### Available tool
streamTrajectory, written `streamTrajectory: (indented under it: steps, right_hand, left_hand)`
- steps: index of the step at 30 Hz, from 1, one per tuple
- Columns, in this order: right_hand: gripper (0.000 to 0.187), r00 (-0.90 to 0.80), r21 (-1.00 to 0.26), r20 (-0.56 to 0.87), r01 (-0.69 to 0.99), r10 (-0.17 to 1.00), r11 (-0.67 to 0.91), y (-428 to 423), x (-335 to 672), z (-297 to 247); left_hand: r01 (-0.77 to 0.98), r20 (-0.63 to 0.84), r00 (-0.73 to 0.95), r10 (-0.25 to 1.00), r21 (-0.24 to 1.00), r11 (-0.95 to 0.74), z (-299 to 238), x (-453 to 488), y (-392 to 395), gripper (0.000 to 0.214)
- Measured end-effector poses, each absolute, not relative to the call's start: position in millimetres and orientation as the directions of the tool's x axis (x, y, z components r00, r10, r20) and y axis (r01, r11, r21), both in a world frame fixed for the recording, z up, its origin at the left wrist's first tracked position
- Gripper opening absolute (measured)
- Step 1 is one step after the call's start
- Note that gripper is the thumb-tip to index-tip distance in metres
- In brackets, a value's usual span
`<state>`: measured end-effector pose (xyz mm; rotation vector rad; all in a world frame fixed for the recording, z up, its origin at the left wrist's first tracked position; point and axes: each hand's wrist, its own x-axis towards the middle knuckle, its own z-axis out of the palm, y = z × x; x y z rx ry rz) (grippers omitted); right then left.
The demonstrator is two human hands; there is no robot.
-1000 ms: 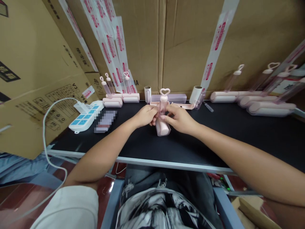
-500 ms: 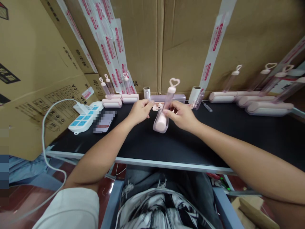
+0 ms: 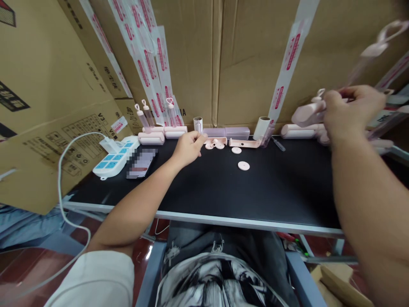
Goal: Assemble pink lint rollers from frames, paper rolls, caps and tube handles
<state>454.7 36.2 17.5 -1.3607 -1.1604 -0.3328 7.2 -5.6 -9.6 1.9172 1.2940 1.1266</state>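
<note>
At 2 to 3 o'clock, above the far side of the table (image 3: 204,196), the right hand (image 3: 356,111) is closed on a pink roller (image 3: 305,114); the exact hold is hidden by the back of the hand. The handle (image 3: 374,50) points up toward 2 o'clock, blurred. Near the centre, slightly toward 10 o'clock, the left hand (image 3: 189,148) has finger and thumb close together; whether they pinch sth. cannot be told.

Main risk, prob.: the roller may knock the neighbour rollers (image 3: 297,131) nearly under it, b/c they stand so close and their handles rise up. A loose hold could also let it tilt, esp. w/ such a long handle.

Just beside the left hand, toward 2 o'clock, lie pink parts (image 3: 244,144), incl. a tray (image 3: 222,140). Two discs (image 3: 243,166) lie loose toward 3–4 o'clock; a careless sleeve might push them. The carton (image 3: 249,64) at 12 o'clock limits reach behind. At 9 o'clock: phone (image 3: 142,163) and power strip (image 3: 111,160), w/ a cable (image 3: 59,179) toward 8.
</note>
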Motion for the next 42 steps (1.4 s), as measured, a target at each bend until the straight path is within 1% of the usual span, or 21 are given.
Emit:
streamTrajectory:
  steps: [1, 2, 3, 4, 6, 10, 16, 20, 22, 24, 25, 26, 28, 30, 31, 33, 35, 38, 40, 42]
  right_hand:
    - [0.036, 0.597, -0.656, 0.723, 0.751, 0.348, 0.074, 43.5, 462.7, 10.6]
    - [0.044, 0.692, -0.712, 0.652, 0.699, 0.311, -0.065, 49.7, 467.1, 4.0]
    - [0.049, 0.75, -0.746, 0.59, 0.648, 0.298, -0.153, 54.6, 468.5, -2.2]
    - [0.052, 0.784, -0.768, 0.54, 0.608, 0.306, -0.2, 57.9, 467.8, -7.7]
    - [0.058, 0.801, -0.796, 0.482, 0.57, 0.355, -0.206, 60.3, 463.8, -16.8]
    - [0.064, 0.826, -0.833, 0.402, 0.509, 0.395, -0.217, 58.3, 462.1, -29.4]
    - [0.063, 0.856, -0.837, 0.332, 0.461, 0.396, -0.296, 59.2, 471.4, -42.8]
    - [0.058, 0.846, -0.822, 0.308, 0.467, 0.435, -0.326, 55.9, 471.8, -48.7]
    - [0.062, 0.856, -0.844, 0.333, 0.457, 0.394, -0.28, 54.5, 472.0, -48.6]
    - [0.068, 0.846, -0.853, 0.431, 0.495, 0.316, -0.163, 54.6, 471.7, -44.5]
    - [0.066, 0.822, -0.835, 0.497, 0.541, 0.28, -0.106, 55.1, 470.5, -40.7]
    - [0.06, 0.788, -0.802, 0.56, 0.593, 0.256, -0.074, 55.6, 468.1, -35.9]
    - [0.044, 0.696, -0.702, 0.672, 0.707, 0.254, -0.083, 55.6, 458.8, -24.3]
    - [0.032, 0.577, -0.569, 0.764, 0.814, 0.291, -0.119, 51.9, 443.7, -12.9]
    - [0.028, 0.506, -0.501, 0.808, 0.86, 0.301, -0.102, 48.2, 434.6, -8.3]
    - [0.022, 0.389, -0.414, 0.853, 0.91, 0.347, -0.003, 38.2, 415.6, -2.0]
    - [0.018, 0.335, -0.42, 0.849, 0.897, 0.409, 0.137, 27.5, 397.4, -0.3]
    - [0.014, 0.208, -0.461, 0.794, 0.817, 0.571, 0.345, 18.2, 374.2, -4.7]
    - [0.01, 0.127, -0.471, 0.752, 0.79, 0.647, 0.392, 18.2, 362.4, -10.1]
    - [0.008, 0.106, -0.45, 0.733, 0.816, 0.672, 0.363, 21.3, 354.7, -14.8]
  left_hand:
    - [0.45, 0.33, 0.177, 0.927, 0.81, -0.375, -9.4, 7.3, -5.7, 0.042]
    - [0.446, 0.331, 0.176, 0.927, 0.813, -0.375, -9.3, 7.4, -5.7, 0.042]
    - [0.442, 0.334, 0.175, 0.926, 0.814, -0.377, -9.3, 7.4, -5.6, 0.042]
    - [0.44, 0.337, 0.175, 0.925, 0.813, -0.38, -9.5, 7.2, -5.3, 0.042]
    - [0.437, 0.344, 0.175, 0.922, 0.812, -0.386, -10.0, 6.7, -4.3, 0.042]
    - [0.429, 0.348, 0.162, 0.923, 0.818, -0.384, -10.2, 5.3, -2.7, 0.042]
    - [0.421, 0.366, 0.155, 0.918, 0.816, -0.396, -8.6, 5.1, -3.3, 0.041]
    - [0.423, 0.37, 0.155, 0.916, 0.813, -0.4, -8.5, 4.6, -2.8, 0.041]
    - [0.421, 0.374, 0.154, 0.914, 0.812, -0.404, -9.0, 4.1, -2.0, 0.041]
    - [0.416, 0.377, 0.15, 0.914, 0.815, -0.405, -9.8, 3.9, -1.1, 0.041]
    - [0.412, 0.377, 0.149, 0.914, 0.816, -0.405, -10.2, 3.9, -0.7, 0.041]
    - [0.409, 0.378, 0.148, 0.914, 0.818, -0.405, -10.7, 4.0, -0.2, 0.041]
    - [0.405, 0.379, 0.149, 0.913, 0.819, -0.406, -11.9, 4.3, 0.6, 0.041]
    - [0.404, 0.375, 0.155, 0.914, 0.82, -0.405, -13.4, 4.7, 1.6, 0.041]
    - [0.405, 0.371, 0.159, 0.915, 0.821, -0.403, -14.1, 4.8, 2.1, 0.041]
    - [0.408, 0.362, 0.164, 0.918, 0.822, -0.397, -15.4, 4.8, 3.1, 0.041]
    - [0.41, 0.353, 0.165, 0.921, 0.825, -0.39, -16.4, 4.6, 4.2, 0.041]
    - [0.416, 0.337, 0.166, 0.927, 0.828, -0.376, -17.2, 3.8, 6.0, 0.039]
    - [0.419, 0.332, 0.169, 0.928, 0.828, -0.373, -17.8, 3.4, 6.9, 0.04]
    - [0.418, 0.333, 0.174, 0.927, 0.827, -0.375, -18.5, 3.3, 7.4, 0.04]
